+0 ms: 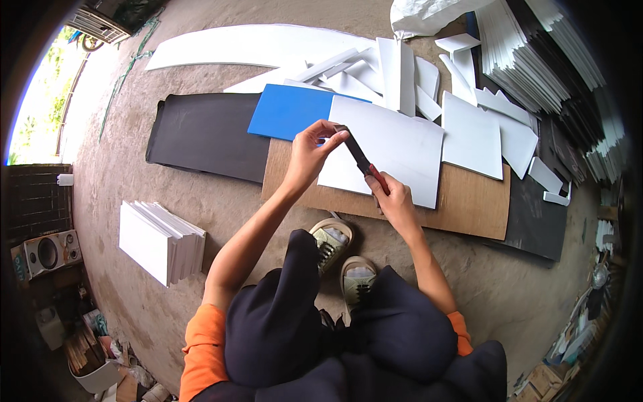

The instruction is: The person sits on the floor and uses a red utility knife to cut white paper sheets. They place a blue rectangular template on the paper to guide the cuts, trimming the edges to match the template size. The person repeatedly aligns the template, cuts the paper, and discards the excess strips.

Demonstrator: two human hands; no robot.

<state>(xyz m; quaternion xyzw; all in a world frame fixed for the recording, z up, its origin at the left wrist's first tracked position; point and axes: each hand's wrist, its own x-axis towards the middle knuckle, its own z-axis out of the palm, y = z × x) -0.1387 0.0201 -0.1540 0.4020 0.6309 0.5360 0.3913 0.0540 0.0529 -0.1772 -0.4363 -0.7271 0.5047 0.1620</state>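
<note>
My right hand is wrapped round the red and black handle of a knife. Its long dark part slants up and left to my left hand, whose thumb and fingers pinch the far end. Both hands are above a white sheet lying flat on a brown wooden board. A blue sheet lies just beyond my left hand, partly overlapped by the white one. Whether the knife's edge is bare is too small to tell.
A black sheet lies to the left and white offcuts are heaped at the back. Tall stacks of white sheets stand far right. A stack of white panels and a speaker are on the left.
</note>
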